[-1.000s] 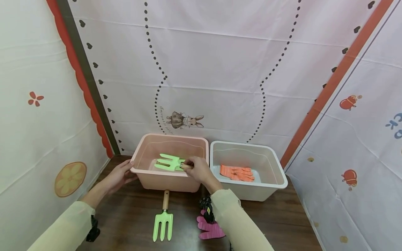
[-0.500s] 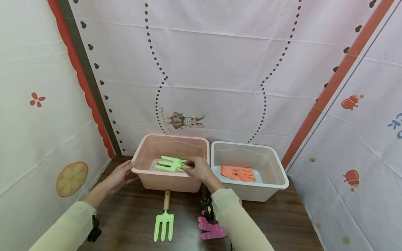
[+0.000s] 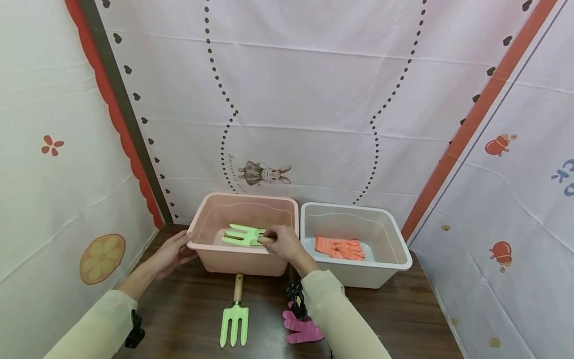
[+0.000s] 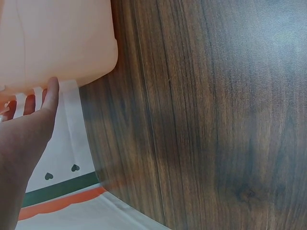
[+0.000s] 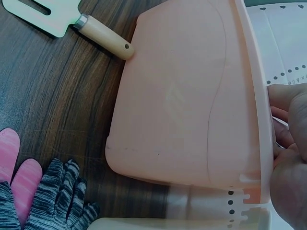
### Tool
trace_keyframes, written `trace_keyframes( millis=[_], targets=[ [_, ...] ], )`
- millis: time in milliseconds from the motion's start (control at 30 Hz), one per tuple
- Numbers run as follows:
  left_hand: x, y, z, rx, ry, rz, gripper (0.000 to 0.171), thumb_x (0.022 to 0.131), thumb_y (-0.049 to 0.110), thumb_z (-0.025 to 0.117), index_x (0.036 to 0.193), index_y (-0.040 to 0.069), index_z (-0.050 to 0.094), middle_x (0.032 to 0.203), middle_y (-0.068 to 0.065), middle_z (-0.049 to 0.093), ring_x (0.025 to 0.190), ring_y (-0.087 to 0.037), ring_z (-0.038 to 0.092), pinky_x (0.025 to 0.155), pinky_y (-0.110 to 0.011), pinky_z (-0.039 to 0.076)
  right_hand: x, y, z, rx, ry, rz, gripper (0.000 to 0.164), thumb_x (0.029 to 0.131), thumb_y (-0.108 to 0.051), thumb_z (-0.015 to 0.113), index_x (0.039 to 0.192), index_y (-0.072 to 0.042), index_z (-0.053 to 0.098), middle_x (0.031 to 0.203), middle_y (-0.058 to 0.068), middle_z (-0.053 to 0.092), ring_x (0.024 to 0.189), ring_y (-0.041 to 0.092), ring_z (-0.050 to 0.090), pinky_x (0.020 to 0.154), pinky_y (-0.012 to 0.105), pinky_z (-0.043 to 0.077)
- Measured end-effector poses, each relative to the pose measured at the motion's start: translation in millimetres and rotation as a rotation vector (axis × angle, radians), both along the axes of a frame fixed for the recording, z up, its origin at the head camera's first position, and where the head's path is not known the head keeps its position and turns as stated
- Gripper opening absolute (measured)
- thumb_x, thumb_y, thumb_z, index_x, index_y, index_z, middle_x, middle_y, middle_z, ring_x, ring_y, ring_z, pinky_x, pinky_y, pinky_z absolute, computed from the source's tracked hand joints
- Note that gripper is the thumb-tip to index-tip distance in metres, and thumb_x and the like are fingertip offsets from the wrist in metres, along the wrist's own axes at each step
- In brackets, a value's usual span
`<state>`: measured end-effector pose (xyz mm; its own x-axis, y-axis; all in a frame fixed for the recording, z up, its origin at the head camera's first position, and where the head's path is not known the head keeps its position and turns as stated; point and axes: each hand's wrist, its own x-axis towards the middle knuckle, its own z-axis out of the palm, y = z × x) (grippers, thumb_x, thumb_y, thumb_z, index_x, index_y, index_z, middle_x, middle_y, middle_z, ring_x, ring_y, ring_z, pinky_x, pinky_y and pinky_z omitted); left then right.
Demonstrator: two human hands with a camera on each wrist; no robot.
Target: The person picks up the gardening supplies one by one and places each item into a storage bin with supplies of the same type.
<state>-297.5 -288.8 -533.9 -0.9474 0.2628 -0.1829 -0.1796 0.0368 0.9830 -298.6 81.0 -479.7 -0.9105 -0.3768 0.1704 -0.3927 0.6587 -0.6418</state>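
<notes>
In the head view, my right hand (image 3: 286, 244) pinches the wooden handle (image 3: 266, 240) of a light green hand fork. The fork's tines (image 3: 239, 235) point left and lie low inside the pink bin (image 3: 242, 269). My left hand (image 3: 172, 254) holds the left rim of this bin; in the left wrist view, a fingertip (image 4: 53, 86) touches its outer wall. A second green hand fork (image 3: 234, 314) lies on the table in front of the bin, tines toward me. The right wrist view shows the right hand (image 5: 292, 124) at the bin's rim, its grip partly hidden.
A grey-white bin (image 3: 354, 274) stands right of the pink one, with orange gloves (image 3: 340, 248) inside. Pink gloves (image 5: 25, 179) and black-and-white striped gloves (image 5: 60, 196) lie on the dark wooden table (image 3: 179, 319). Printed cloth walls (image 3: 309, 99) rise behind and at both sides.
The fork in my right hand has sunk slightly lower in the pink bin over the last second. My left hand keeps its place on the rim.
</notes>
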Motion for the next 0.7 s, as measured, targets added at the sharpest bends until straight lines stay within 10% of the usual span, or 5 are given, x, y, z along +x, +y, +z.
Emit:
trace_keyframes(
  millis=[700],
  targets=[
    [1.3, -0.7, -0.8, 0.000, -0.004, 0.002, 0.071, 0.117, 0.041, 0.033, 0.169, 0.002, 0.004, 0.172, -0.029, 0.013, 0.157, -0.045, 0.020, 0.120, -0.061, 0.035, 1.3, -0.8, 0.2, -0.016, 0.003, 0.017, 0.010, 0.098, -0.017, 0.076, 0.106, -0.011, 0.079, 0.091, -0.003, 0.072, 0.076, 0.010, 0.062, 0.070, 0.030, 0.056]
  ],
)
